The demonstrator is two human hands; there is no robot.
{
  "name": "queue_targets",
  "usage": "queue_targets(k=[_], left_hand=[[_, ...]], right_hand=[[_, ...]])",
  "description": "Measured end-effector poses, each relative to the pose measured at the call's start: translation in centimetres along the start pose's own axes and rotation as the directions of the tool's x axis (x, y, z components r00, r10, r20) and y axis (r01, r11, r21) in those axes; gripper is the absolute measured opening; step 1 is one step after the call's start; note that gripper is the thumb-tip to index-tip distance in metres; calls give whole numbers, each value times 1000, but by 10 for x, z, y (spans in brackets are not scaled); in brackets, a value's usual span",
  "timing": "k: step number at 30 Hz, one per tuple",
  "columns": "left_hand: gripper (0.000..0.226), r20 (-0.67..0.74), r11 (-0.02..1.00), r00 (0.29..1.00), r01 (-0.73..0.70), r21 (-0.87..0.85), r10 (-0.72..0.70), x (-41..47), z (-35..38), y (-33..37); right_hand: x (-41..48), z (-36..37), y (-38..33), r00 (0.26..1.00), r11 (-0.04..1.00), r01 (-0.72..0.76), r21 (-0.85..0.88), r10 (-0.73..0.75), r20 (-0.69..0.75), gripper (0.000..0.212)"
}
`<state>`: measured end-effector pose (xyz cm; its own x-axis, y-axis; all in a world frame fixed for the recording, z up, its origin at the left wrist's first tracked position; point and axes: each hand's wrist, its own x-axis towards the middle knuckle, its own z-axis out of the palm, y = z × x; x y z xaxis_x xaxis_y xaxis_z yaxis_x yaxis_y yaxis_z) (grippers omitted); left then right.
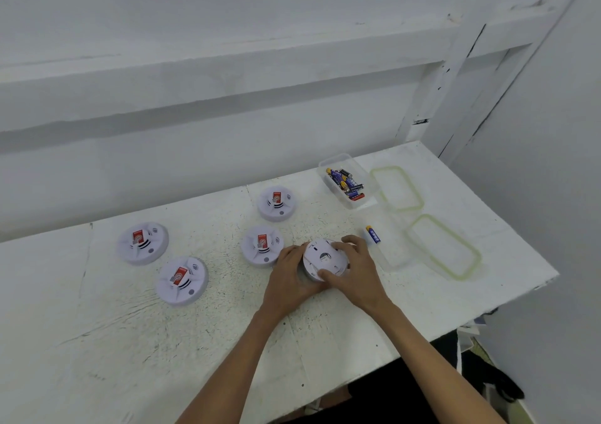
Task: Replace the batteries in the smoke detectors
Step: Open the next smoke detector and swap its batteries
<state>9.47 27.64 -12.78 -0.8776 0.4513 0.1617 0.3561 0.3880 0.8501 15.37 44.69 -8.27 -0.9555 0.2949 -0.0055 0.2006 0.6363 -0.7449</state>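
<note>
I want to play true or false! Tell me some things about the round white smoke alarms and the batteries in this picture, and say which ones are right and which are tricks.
1. The left hand and the right hand both hold one smoke detector. True.
2. Four more detectors lie on the table. True.
3. The clear box is empty. False: it holds several batteries.
4. The loose battery lies left of the held smoke detector. False: it lies on the table to its right, beyond the right hand.
5. The four more detectors have green labels. False: their labels are red.
</note>
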Motion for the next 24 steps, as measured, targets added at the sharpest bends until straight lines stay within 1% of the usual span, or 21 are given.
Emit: queue_targets(k=[3,6,10,12,13,15,16,18,20,21,23,24], left_hand=[[90,7,1000,1000,8,8,-8,1,-1,0],[92,11,1000,1000,17,16,-17,1,-2,0],[92,7,999,999,33,16,-34,1,0,-1],[92,0,999,999,41,17,-41,1,0,-2],[93,3,999,999,46,16,-47,1,0,-1],[94,9,999,999,51,7,-51,2,-1,0],[94,8,998,998,58,-3,-58,3,-2,0],[92,6,997,997,77,-23,-77,3,-4,1],[92,17,996,997,82,-32,-82,3,-6,-1],[92,24,996,996,86,-31,-86,3,-6,-3],[98,45,994,994,98,-37,-97,3,-6,-7],[100,52,994,994,104,-43,-101,3,-5,-7]], right_hand=[[-6,-3,5,999,997,-44,61,46,-25,70],[-6,-1,1,994,992,-99,82,102,-26,66],[0,0,-2,976,968,-217,129,215,28,65],[3,1,-3,971,959,-238,151,234,45,56],[4,2,-3,971,956,-240,168,240,23,47],[3,0,-6,961,945,-243,220,265,-75,26],[3,-2,-7,950,934,-247,257,286,-124,20],[1,-7,-8,920,881,-267,391,353,-168,16],[-2,-9,-6,886,785,-300,542,440,-147,13],[-4,-9,-6,876,752,-304,584,462,-139,12],[-9,-5,-4,866,753,-292,589,469,-170,8],[-12,-4,-3,862,764,-288,577,469,-190,10]])
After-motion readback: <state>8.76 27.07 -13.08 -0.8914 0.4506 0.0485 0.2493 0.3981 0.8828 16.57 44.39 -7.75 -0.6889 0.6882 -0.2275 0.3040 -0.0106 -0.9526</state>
